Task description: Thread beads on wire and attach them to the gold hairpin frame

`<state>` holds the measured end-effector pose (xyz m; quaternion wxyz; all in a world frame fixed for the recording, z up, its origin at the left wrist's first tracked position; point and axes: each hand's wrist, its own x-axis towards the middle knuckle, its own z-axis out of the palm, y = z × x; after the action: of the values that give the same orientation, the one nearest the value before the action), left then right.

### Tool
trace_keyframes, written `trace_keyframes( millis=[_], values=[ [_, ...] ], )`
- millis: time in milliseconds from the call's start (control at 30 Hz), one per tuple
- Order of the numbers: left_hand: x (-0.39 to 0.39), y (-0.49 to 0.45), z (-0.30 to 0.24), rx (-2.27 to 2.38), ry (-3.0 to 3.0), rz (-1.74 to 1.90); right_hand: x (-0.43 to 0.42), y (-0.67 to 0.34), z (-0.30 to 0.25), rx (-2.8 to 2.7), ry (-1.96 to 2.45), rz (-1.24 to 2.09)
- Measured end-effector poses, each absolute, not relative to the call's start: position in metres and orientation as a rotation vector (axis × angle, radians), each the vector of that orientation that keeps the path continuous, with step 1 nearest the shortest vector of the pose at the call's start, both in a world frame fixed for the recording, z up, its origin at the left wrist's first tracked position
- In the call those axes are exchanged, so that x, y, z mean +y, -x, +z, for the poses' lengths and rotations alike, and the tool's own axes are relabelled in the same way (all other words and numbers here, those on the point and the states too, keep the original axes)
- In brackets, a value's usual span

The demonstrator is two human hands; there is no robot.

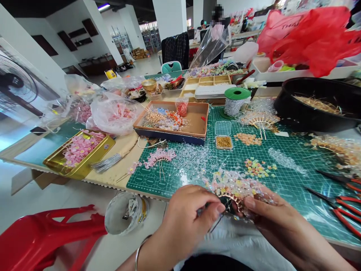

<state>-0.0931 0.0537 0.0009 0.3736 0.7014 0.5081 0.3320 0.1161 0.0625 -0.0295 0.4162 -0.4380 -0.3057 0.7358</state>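
A beaded hair comb [235,186] is held up in the air by two bare hands, just above the edge of a green cutting mat [284,205]. The comb has a curved gold band, and many small shiny beads are fixed along it. The left hand [188,222] is kept at one end of the comb, and its fingers [217,209] are pinched shut on a thin wire [216,225], which can be seen hanging down. The right hand [270,218] is curled around the other end, and the comb is gripped there by the fingers [249,203] of that hand. A metal bangle [138,252] is worn on the left wrist. The mat is laid on a long worktop [113,169]. Loose clear beads [191,158] are spread over the mat, and a pink beaded comb [159,158] is laid just beside them. A small box of gold beads [224,142] is set further up the mat. Red-handled pliers [344,209] are placed at the right side of the mat, near the right hand. A brown tray of beaded bits [170,120] is set beyond the mat, and a black tub [316,101] stands at the far right.
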Motion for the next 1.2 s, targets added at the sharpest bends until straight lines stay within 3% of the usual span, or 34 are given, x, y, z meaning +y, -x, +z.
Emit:
trace_keyframes(
  millis=[167, 533, 700, 933, 1200],
  values=[
    [0.063, 0.097, 0.004, 1.271, -1.273, 0.962, 0.061, -0.112, -0.028, -0.672, 1.095, 1.843],
    [0.061, 0.086, -0.002, 0.977, -0.792, 1.143, 0.057, -0.111, -0.024, -0.522, 1.117, 1.854],
    [0.057, 0.086, 0.000, 0.916, -0.789, 1.159, 0.057, -0.110, -0.025, -0.498, 1.111, 1.863],
    [0.048, 0.092, -0.003, 0.975, -1.252, 1.166, 0.056, -0.114, -0.023, -0.505, 1.149, 1.877],
    [0.056, 0.092, 0.004, 0.910, -0.844, 1.118, 0.053, -0.110, -0.022, -0.671, 1.174, 1.843]
  ],
)
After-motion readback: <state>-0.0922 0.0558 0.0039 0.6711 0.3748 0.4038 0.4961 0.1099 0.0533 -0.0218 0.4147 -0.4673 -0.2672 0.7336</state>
